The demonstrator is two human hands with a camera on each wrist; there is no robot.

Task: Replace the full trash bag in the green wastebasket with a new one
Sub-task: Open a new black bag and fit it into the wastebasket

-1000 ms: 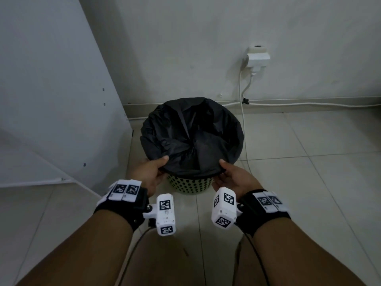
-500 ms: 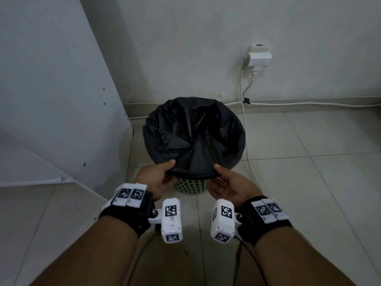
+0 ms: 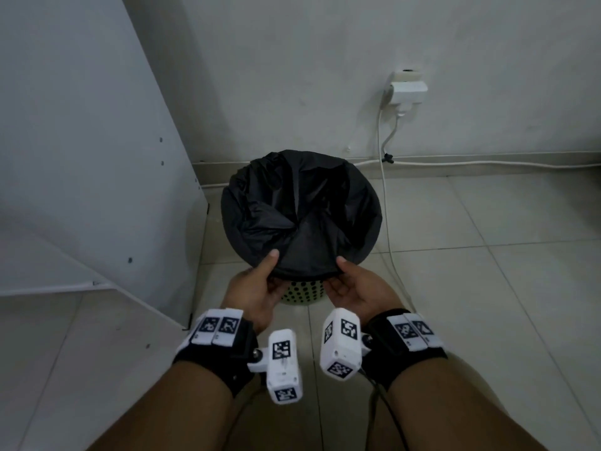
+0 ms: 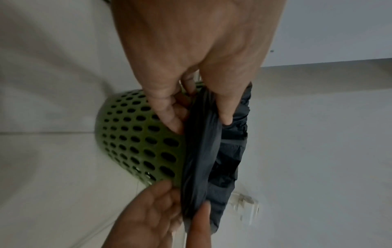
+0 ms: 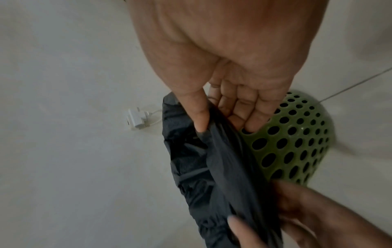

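Note:
A green perforated wastebasket [image 3: 302, 292] [image 4: 135, 142] [image 5: 297, 147] stands on the tiled floor near the wall. A black trash bag [image 3: 302, 209] [image 4: 201, 151] [image 5: 212, 159] lines it, its mouth folded over the rim. My left hand [image 3: 257, 284] [image 4: 197, 109] pinches the bag's near edge, thumb on top and fingers underneath against the basket. My right hand [image 3: 348, 281] [image 5: 222, 117] pinches the same edge a little to the right, thumb on top, fingers below. The bag's contents are hidden in its dark folds.
A white cabinet panel [image 3: 81, 157] stands close on the left of the basket. A wall socket with a white plug [image 3: 406, 89] sits behind to the right, and its cable [image 3: 387, 222] runs down past the basket across the floor tiles.
Both hands have slid closer together along the near rim of the bag, and the pinched edge is pulled slightly up and toward me.

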